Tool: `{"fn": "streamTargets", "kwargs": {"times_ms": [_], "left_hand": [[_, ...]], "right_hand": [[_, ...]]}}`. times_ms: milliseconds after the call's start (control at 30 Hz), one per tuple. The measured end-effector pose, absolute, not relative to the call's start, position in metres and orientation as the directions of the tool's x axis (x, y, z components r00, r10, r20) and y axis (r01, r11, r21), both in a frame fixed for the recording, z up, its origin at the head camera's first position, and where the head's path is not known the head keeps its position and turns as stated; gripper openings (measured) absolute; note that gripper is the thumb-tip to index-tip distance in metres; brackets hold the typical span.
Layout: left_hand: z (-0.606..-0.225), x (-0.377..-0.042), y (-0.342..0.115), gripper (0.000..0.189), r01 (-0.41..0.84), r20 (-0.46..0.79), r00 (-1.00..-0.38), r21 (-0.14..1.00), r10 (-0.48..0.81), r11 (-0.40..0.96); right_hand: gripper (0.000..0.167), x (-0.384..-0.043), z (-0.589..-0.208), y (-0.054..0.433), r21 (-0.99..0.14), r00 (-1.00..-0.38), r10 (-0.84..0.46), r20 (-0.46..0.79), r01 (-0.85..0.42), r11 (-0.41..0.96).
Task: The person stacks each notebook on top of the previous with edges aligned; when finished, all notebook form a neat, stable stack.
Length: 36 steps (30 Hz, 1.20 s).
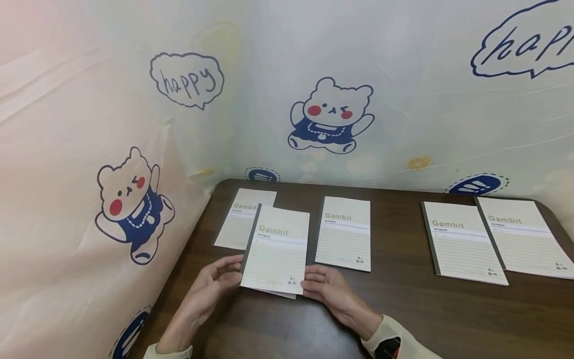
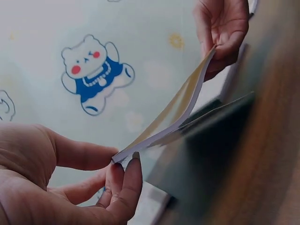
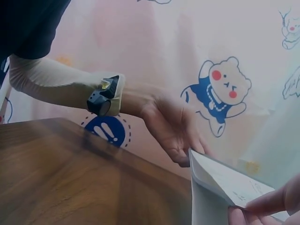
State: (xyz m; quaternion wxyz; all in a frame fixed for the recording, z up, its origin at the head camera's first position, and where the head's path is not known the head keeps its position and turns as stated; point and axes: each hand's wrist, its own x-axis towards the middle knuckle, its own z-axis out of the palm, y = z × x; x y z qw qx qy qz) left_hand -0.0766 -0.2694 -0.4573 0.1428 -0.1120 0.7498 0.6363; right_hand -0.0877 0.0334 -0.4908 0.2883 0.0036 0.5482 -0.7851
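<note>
A white Gambit notebook (image 1: 278, 254) with a dark spine is held tilted above the table, pinched near its lower corners by both hands. My left hand (image 1: 211, 286) grips the spine side between thumb and fingers; in the left wrist view, the left hand (image 2: 70, 178) pinches one end of the bowed page block. At the opposite edge, my right hand (image 1: 334, 294) holds the other corner. Dark cover material (image 2: 192, 164) hangs below the pages in the left wrist view. In the head view, a pale sheet edge shows under the notebook's bottom.
Behind the held notebook lies another notebook (image 1: 230, 229), partly covered by it. A further notebook (image 1: 343, 237) lies to its right. Two more, a nearer notebook (image 1: 466, 249) and an outer notebook (image 1: 529, 234), lie side by side on the brown table (image 1: 394, 309). Printed cloth (image 1: 260, 109) surrounds the table.
</note>
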Motion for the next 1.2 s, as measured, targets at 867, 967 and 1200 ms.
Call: {"fn": "streamTargets", "kwargs": {"times_ms": [867,967,1200], "left_hand": [[-0.457,-0.129,-0.167,0.049,-0.262,-0.274,-0.946,0.961,0.17,0.091],[-0.471,-0.137,-0.155,0.049,-0.264,-0.271,-0.945,0.963,0.185,0.063],[-0.496,-0.15,-0.129,0.046,-0.232,-0.244,-0.953,0.969,0.18,0.082]], "right_hand": [[0.045,-0.103,-0.457,0.126,-0.96,-0.955,-0.133,-0.266,0.275,-0.056],[0.046,-0.104,-0.463,0.135,-0.963,-0.959,-0.102,-0.264,0.268,-0.023],[0.044,-0.112,-0.487,0.154,-0.969,-0.968,-0.057,-0.245,0.245,0.018]]}}
